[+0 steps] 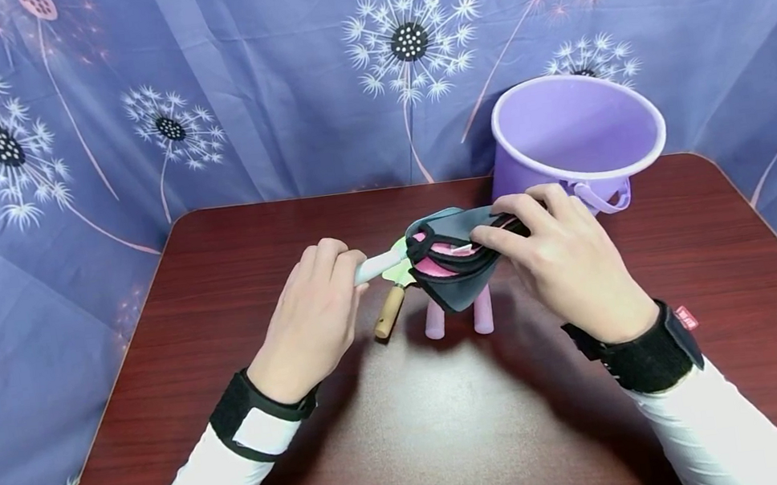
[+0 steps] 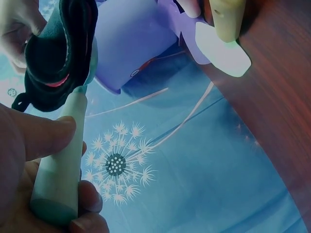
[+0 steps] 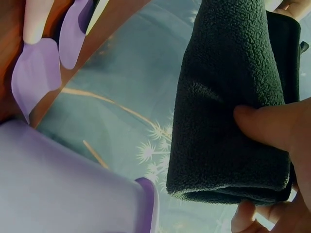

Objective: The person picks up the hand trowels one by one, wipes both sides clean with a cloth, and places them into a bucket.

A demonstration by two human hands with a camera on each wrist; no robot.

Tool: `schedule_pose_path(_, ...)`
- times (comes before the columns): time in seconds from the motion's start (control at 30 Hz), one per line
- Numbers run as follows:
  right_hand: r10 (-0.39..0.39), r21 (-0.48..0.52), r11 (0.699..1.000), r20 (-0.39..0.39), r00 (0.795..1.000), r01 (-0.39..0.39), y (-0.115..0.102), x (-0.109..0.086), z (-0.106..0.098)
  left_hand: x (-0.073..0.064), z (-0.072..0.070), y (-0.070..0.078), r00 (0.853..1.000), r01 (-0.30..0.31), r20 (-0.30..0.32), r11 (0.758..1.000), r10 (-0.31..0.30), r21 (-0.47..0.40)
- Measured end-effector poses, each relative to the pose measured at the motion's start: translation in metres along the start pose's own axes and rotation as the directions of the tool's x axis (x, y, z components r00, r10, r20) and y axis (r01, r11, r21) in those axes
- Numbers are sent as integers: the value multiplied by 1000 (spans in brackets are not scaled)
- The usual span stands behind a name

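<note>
My left hand (image 1: 320, 307) grips the whitish handle (image 1: 380, 264) of a small tool that looks like a garden trowel, its thumb along the handle in the left wrist view. A bluish edge of its head (image 2: 92, 60) shows beside a folded dark grey fleecy cloth (image 3: 228, 97) with black edging and pink inside. My right hand (image 1: 557, 254) pinches this cloth, thumb on one face and fingers behind. The cloth covers most of the tool's head. Beneath lie a green trowel with a wooden handle (image 1: 390, 313) and two purple-headed tools (image 3: 36, 68) with pink handles (image 1: 483, 312).
A purple bucket (image 1: 506, 166) stands at the back right of the dark red table (image 1: 271, 233), its handle hanging at the front. A blue curtain (image 1: 296, 84) with dandelion prints hangs behind the table.
</note>
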State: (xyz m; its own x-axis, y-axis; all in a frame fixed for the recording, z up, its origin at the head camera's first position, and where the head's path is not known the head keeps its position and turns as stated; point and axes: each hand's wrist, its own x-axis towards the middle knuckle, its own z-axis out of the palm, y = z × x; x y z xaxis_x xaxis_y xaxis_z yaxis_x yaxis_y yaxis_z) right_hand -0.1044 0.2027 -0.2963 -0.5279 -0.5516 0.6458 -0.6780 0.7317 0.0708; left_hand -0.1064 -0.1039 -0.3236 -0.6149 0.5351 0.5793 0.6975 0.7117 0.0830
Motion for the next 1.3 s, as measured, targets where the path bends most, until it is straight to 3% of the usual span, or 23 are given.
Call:
schedule_pose_path(0.43, 57, -41, 997, -50, 997, -59, 8, 0, -6, 0, -2, -2, 999, 0, -37, 1000, 0, 3)
schedule_pose_path(0.67, 84, -14, 996, -59, 995, -85, 9, -1, -7, 0, -2, -2, 998, 15, -59, 1000, -16, -3)
schedule_pose_path(0.97, 101, 35, 994, -40, 994, -100, 5, -2, -4, 2, 0, -1, 996, 29, -89, 999, -27, 21)
schedule_pose_path(1.3, 112, 42, 993, 47, 993, -114, 3, -5, 1, 1, 4, 2, 993, 47, -112, 998, -44, 28)
